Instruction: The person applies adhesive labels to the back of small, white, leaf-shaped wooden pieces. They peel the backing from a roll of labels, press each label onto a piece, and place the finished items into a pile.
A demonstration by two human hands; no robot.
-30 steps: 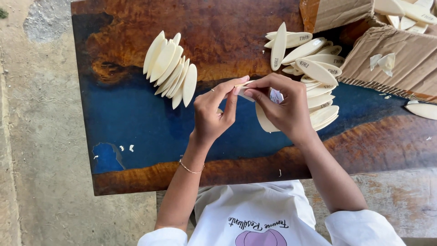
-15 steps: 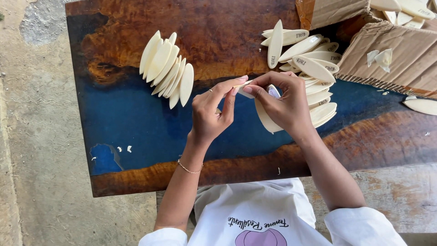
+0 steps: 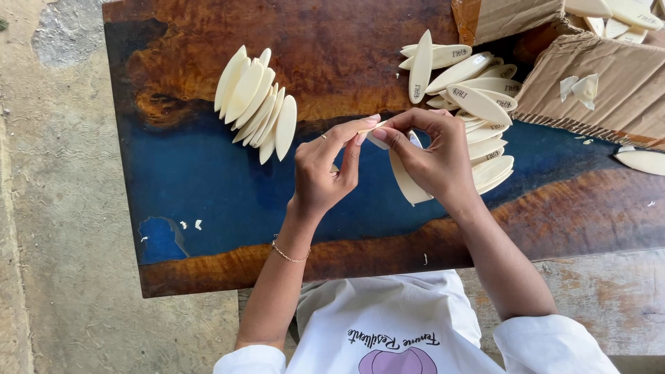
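Since prior frame: hands barely shifted, piece unmoved | left hand (image 3: 322, 173), right hand (image 3: 433, 159) both pinch cream oval piece (image 3: 405, 176) above surface (image 3: 208, 187) | step: peeling its tip | next needs firmer fingertip grip.

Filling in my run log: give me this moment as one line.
left hand: pinches small cream strip | right hand: pinches same strip, holds cream oval piece | fanned ovals left, loose pile right

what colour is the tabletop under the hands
Deep blue in the middle of the tabletop, with mottled reddish-brown wood along both long edges; the head view shows it.
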